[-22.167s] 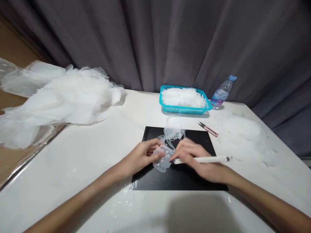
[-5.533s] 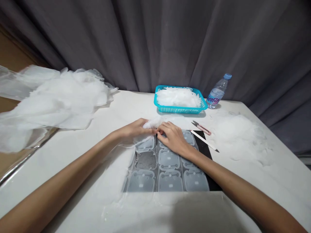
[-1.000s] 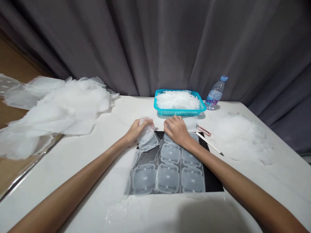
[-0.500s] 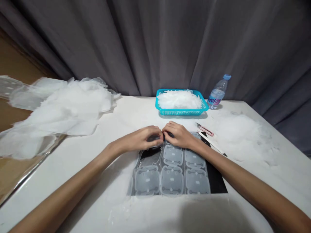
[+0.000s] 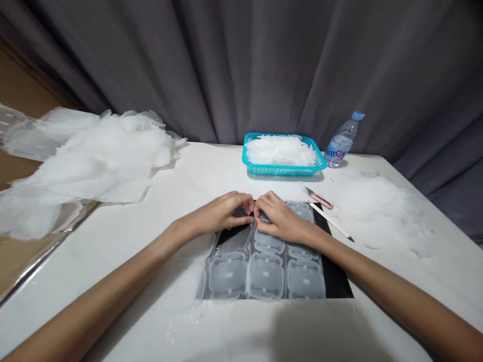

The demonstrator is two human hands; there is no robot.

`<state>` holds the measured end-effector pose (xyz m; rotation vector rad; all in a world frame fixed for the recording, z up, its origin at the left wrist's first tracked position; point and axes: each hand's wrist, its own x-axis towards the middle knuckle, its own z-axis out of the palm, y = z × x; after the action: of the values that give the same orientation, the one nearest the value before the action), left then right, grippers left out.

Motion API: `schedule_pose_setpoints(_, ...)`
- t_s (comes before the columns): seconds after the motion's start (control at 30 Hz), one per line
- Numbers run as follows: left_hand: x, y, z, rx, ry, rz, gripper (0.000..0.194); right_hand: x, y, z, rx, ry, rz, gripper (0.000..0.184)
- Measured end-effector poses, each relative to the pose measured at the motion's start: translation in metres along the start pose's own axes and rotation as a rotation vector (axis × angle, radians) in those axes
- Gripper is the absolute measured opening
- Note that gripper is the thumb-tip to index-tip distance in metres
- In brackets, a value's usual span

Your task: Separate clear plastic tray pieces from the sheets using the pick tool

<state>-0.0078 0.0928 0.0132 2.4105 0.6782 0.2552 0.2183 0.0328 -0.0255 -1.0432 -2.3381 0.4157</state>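
A thin translucent plastic sheet [image 5: 266, 275] with rounded-square shapes outlined in it lies over a black mat [image 5: 337, 279]. One shape's place on the left shows a dark gap. At the sheet's far part my left hand [image 5: 228, 212] is closed, thumb and fingertips pinching the film. My right hand [image 5: 278, 217] is also closed, its fingertips pressed together on the film right beside the left ones. The exact bit of film between the fingertips is hidden.
Behind stands a turquoise basket [image 5: 285, 171] of white translucent pieces, with a water bottle [image 5: 342, 141] to its right. A pink cutter knife [image 5: 321, 199] and a white strip [image 5: 331, 221] lie by the mat. White film scraps [image 5: 377, 211] are heaped right; stacked sheets [image 5: 105, 161] lie left.
My right hand has come slightly nearer, its fingers drawn tighter together. My left thumb has straightened towards the right fingertips. The view has shifted a little.
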Motion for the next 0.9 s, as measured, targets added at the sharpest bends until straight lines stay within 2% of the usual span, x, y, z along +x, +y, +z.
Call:
schedule_pose_setpoints(0.13, 0.001, 0.002, 0.002, 0.015, 0.008, 0.009, 0.014, -0.005, -0.005, 0.005, -0.110, 0.052, 0.014, 0.010)
schedule_pose_setpoints(0.23, 0.002, -0.003, 0.006, -0.065, 0.023, 0.056, 0.010, -0.007, -0.005, 0.005, -0.141, 0.070, 0.016, 0.009)
schedule_pose_setpoints(0.5, 0.005, -0.018, 0.020, -0.237, 0.099, 0.095, 0.015, -0.005, 0.001, 0.007, -0.237, 0.067, -0.075, 0.007)
schedule_pose_setpoints(0.67, 0.007, -0.020, 0.019, -0.290, 0.085, 0.118, 0.014, -0.002, -0.001, 0.015, -0.305, 0.107, 0.005, 0.004)
schedule_pose_setpoints(0.83, 0.005, -0.019, 0.018, -0.323, 0.101, 0.116, 0.015, -0.001, -0.002, 0.017, -0.331, 0.141, 0.059, 0.007)
schedule_pose_setpoints(0.9, 0.003, -0.017, 0.016, -0.350, 0.066, 0.111, 0.016, -0.002, 0.001, 0.014, -0.335, 0.164, 0.110, 0.010)
